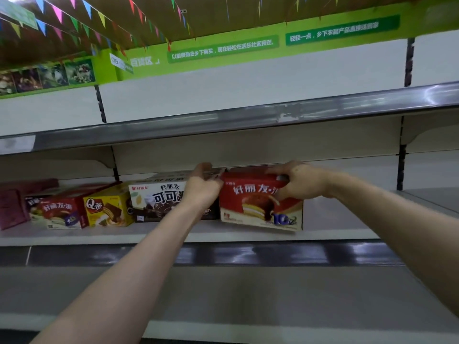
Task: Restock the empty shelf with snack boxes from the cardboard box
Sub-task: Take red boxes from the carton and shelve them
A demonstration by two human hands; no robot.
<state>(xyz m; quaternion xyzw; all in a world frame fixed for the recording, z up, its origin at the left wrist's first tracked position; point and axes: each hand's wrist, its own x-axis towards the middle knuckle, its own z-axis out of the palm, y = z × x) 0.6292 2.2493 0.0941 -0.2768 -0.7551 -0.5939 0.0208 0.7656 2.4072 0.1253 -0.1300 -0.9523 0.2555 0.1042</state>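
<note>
the red box (pixel 260 202) is stood upright on the shelf (pixel 223 235), just to the right of the white box (pixel 159 194), and it is held at its top from both sides. its upper left corner is gripped by the left hand (pixel 202 187), whose fingers are curled over the top edge, and its upper right corner is gripped by the right hand (pixel 298 181), with the fingers laid on top. further left in the same row a yellow box (pixel 109 207) and a small red box (pixel 59 214) are seen, somewhat blurred.
</note>
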